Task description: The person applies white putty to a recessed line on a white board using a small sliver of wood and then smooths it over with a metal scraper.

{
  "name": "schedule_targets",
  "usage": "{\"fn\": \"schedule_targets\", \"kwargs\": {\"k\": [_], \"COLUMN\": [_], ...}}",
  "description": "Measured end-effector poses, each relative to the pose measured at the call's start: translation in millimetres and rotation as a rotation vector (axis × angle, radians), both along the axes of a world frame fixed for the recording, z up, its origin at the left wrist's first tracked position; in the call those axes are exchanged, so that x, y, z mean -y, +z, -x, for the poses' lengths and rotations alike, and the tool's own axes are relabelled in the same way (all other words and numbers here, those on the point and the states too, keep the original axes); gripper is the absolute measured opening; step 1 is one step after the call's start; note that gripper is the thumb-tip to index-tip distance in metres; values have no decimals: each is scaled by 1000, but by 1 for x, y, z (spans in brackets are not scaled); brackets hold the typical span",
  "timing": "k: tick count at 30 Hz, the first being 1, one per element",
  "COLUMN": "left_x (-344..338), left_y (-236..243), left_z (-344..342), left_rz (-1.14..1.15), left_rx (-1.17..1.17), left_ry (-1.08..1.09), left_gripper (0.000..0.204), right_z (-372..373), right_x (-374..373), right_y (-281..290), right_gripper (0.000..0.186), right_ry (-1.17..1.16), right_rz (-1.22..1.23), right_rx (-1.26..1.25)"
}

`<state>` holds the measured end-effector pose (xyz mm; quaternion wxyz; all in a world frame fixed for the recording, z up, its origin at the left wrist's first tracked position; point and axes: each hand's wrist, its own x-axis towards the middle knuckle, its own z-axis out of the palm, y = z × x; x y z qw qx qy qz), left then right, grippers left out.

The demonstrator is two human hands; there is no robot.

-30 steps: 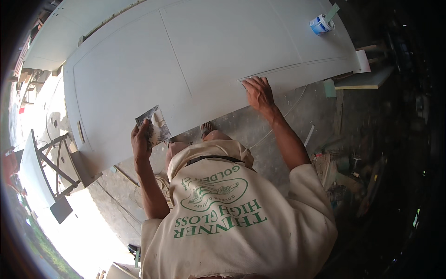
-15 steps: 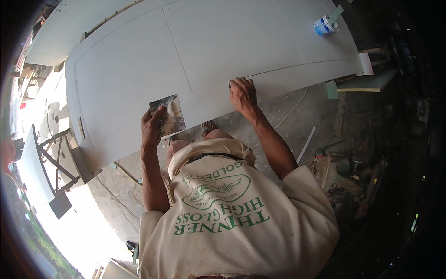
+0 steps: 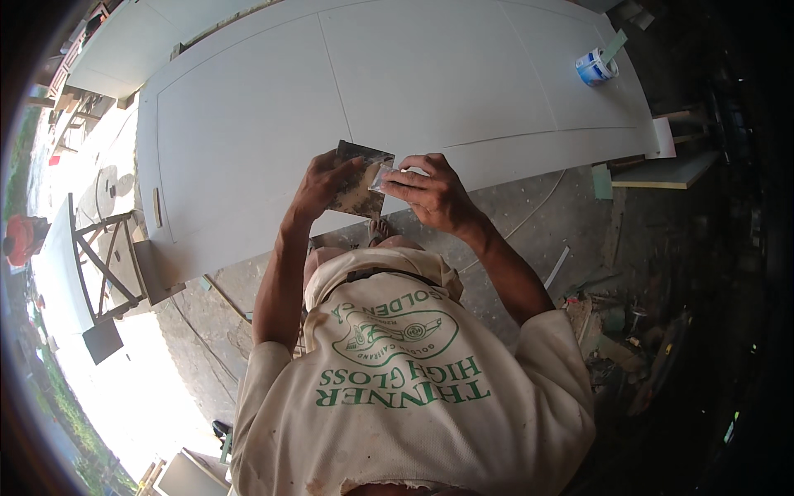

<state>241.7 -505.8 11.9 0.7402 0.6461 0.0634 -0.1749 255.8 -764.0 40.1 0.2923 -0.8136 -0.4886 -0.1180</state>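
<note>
My left hand (image 3: 321, 183) grips a dark, square, flat plate (image 3: 358, 194) smeared with pale paste, raised over the front edge of a large light grey board (image 3: 230, 138) marked with thin lines. My right hand (image 3: 432, 195) has its fingers closed on a small light scraper (image 3: 383, 179), which is against the plate's right part; whether its blade touches the paste is hard to tell. The board spans the upper middle of the view, with a darker line running along its right front part. A blue and white tub (image 3: 594, 73) stands on its right end, with a green strip (image 3: 614, 45) sticking up from it.
Another grey panel (image 3: 128, 41) lies beyond at the upper left. A panel on a dark frame (image 3: 99, 264) stands at left, beside a red shape (image 3: 25, 240) I cannot make out. Scrap pieces (image 3: 612, 347) and a pale strip (image 3: 557, 266) lie on the floor at right.
My right hand has left the board's front line and moved left to the plate. My left hand has raised the plate up and to the right. The view has shifted slightly.
</note>
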Motion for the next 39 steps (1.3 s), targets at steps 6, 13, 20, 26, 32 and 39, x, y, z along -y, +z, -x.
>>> {"fn": "schedule_targets", "kwargs": {"k": [6, 13, 20, 26, 32, 39], "left_x": [15, -8, -10, -11, -7, -7], "left_y": [0, -13, -28, -35, -37, -40], "left_z": [-2, 12, 24, 29, 30, 27], "left_rz": [-86, 56, 56, 77, 89, 99], "left_rx": [29, -79, -103, -144, -197, -206], "left_ry": [-23, 166, 250, 273, 298, 262], "left_gripper": [37, 34, 34, 31, 30, 28], "right_z": [12, -41, -56, -61, -73, -77], "right_x": [17, 115, 140, 169, 190, 209], "right_y": [-15, -78, -95, -106, -110, -108], "right_gripper": [29, 30, 27, 27, 33, 37], "right_ry": [-70, -486, -497, -551, -579, -624], "right_rz": [118, 244, 335, 340, 337, 378], "right_rx": [-29, 35, 79, 120, 103, 73]}}
